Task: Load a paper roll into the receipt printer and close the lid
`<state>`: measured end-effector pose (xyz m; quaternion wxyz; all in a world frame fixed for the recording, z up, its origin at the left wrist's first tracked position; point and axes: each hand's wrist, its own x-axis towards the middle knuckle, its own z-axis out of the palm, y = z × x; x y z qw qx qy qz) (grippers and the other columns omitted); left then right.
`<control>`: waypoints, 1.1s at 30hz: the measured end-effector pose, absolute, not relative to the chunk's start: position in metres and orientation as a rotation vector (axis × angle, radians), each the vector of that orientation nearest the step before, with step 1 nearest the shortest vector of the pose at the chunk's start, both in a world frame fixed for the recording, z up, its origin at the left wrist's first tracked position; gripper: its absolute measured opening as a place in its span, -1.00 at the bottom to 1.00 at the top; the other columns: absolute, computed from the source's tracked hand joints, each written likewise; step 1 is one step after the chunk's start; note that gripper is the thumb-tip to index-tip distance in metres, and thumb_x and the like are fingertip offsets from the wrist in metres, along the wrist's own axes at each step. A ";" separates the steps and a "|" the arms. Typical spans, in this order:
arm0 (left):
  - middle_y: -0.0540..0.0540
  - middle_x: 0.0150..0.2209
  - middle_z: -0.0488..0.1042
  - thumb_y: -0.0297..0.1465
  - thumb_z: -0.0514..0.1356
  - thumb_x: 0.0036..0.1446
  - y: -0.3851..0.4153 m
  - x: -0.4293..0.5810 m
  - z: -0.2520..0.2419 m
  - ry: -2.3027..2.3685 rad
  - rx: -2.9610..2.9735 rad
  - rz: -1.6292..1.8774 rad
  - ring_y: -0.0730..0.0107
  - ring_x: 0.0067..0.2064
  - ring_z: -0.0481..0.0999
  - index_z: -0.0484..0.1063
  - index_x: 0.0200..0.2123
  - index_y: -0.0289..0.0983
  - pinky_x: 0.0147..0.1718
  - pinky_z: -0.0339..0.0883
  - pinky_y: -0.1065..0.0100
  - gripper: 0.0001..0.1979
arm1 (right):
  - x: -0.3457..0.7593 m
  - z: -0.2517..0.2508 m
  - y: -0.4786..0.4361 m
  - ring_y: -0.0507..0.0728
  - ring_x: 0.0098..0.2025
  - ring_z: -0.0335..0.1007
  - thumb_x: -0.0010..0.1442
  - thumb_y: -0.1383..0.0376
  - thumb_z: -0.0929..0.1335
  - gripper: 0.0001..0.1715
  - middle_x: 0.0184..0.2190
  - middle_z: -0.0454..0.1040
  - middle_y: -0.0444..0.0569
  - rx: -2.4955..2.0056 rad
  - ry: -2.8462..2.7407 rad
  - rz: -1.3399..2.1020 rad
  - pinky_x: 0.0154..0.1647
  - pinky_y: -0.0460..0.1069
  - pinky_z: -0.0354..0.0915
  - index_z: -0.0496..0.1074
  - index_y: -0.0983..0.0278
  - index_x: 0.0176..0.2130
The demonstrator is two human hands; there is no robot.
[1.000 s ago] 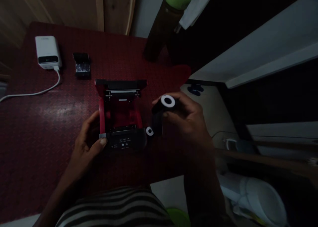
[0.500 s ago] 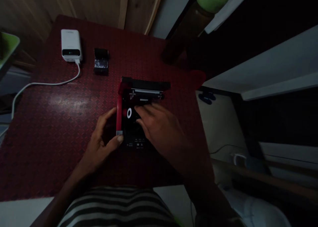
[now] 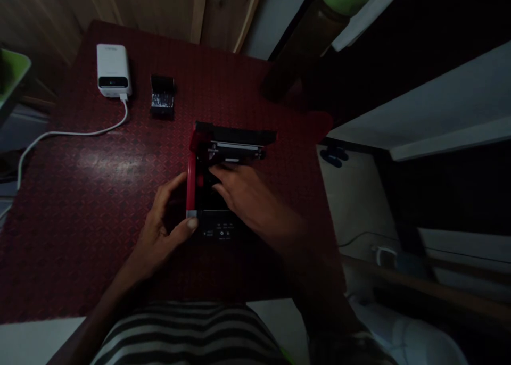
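A small red and black printer [image 3: 217, 227] sits on the dark red table [image 3: 91, 195] with its lid [image 3: 235, 136] tipped open at the back. My left hand [image 3: 162, 229] grips its left side, thumb on the front corner. My right hand [image 3: 249, 200] reaches into the open compartment, fingers stretched flat over the inside. The black roll is hidden under those fingers.
A white power bank [image 3: 113, 69] with a white cable [image 3: 72, 134] lies at the far left, a small black object [image 3: 162, 96] beside it. A dark bottle with a green cap [image 3: 319, 30] stands at the back right. The table edge drops off on the right.
My right hand carried the black roll with the white core from the printer's right into the compartment. The white core showed half a second ago and is now covered.
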<state>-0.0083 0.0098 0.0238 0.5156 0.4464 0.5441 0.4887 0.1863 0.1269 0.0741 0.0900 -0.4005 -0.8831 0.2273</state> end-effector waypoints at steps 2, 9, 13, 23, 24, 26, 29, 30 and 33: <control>-0.19 0.54 0.42 -0.03 0.43 0.38 0.009 -0.008 0.022 1.304 1.086 1.173 -0.25 0.58 0.38 0.39 0.54 0.01 0.54 0.33 -0.23 -0.25 | 0.198 0.078 0.121 0.26 0.20 0.72 0.48 0.60 0.33 -0.50 0.20 0.74 0.06 -1.117 -2.580 0.718 0.28 0.19 0.61 0.68 0.19 0.15; -0.19 0.54 0.41 -0.04 0.42 0.40 0.008 -0.008 0.020 1.310 1.093 1.175 -0.21 0.59 0.36 0.38 0.55 0.00 0.55 0.30 -0.17 -0.25 | 0.214 0.080 0.116 0.28 0.21 0.66 0.49 0.57 0.36 -0.53 0.12 0.78 0.05 -0.878 -2.605 0.707 0.33 0.28 0.60 0.75 0.17 0.10; -0.19 0.55 0.42 -0.03 0.43 0.39 0.009 -0.009 0.019 1.298 1.102 1.192 -0.22 0.57 0.40 0.38 0.54 0.00 0.52 0.36 -0.18 -0.26 | 0.212 0.075 0.122 0.24 0.09 0.67 0.45 0.62 0.33 -0.47 0.02 0.78 0.01 -0.837 -2.625 0.729 0.23 0.23 0.63 0.77 0.15 0.01; -0.17 0.55 0.42 -0.04 0.42 0.40 0.008 -0.011 0.016 1.304 1.110 1.197 -0.23 0.59 0.36 0.39 0.54 0.01 0.54 0.33 -0.20 -0.27 | 0.215 0.081 0.124 0.18 -0.05 0.65 0.50 0.56 0.40 -0.66 -0.08 0.78 -0.01 -0.677 -2.660 0.810 0.05 0.10 0.60 0.72 0.22 -0.17; -0.16 0.55 0.42 -0.04 0.42 0.40 0.009 -0.011 0.016 1.299 1.113 1.199 -0.22 0.59 0.37 0.39 0.54 0.02 0.53 0.34 -0.20 -0.27 | 0.214 0.081 0.125 0.17 -0.08 0.65 0.50 0.54 0.41 -0.68 -0.10 0.77 -0.01 -0.674 -2.661 0.792 0.03 0.09 0.59 0.70 0.23 -0.19; -0.14 0.55 0.42 -0.04 0.42 0.40 0.009 -0.010 0.015 1.285 1.114 1.197 -0.21 0.58 0.40 0.39 0.54 0.05 0.52 0.37 -0.20 -0.28 | 0.215 0.081 0.125 0.16 -0.10 0.64 0.50 0.54 0.43 -0.72 -0.13 0.75 -0.01 -0.693 -2.635 0.734 -0.01 0.07 0.58 0.69 0.25 -0.18; -0.14 0.55 0.42 -0.03 0.44 0.39 0.008 -0.011 0.018 1.281 1.088 1.188 -0.21 0.56 0.43 0.40 0.53 0.07 0.49 0.40 -0.19 -0.27 | 0.218 0.083 0.117 0.15 -0.15 0.62 0.53 0.52 0.42 -0.73 -0.18 0.72 -0.03 -0.743 -2.552 0.600 -0.09 0.04 0.56 0.69 0.25 -0.14; -0.14 0.55 0.42 -0.03 0.44 0.39 0.007 -0.011 0.020 1.283 1.074 1.179 -0.21 0.55 0.44 0.40 0.54 0.06 0.49 0.39 -0.19 -0.27 | 0.220 0.083 0.112 0.15 -0.17 0.60 0.54 0.52 0.41 -0.73 -0.20 0.71 -0.03 -0.757 -2.515 0.544 -0.12 0.03 0.56 0.69 0.25 -0.12; -0.16 0.54 0.44 0.01 0.39 0.42 0.007 -0.016 0.027 1.297 1.056 1.152 -0.24 0.53 0.45 0.43 0.53 0.03 0.51 0.34 -0.23 -0.30 | 0.222 0.082 0.095 0.14 -0.19 0.58 0.56 0.53 0.38 -0.71 -0.22 0.70 -0.01 -0.807 -2.389 0.366 -0.11 0.03 0.56 0.71 0.27 -0.05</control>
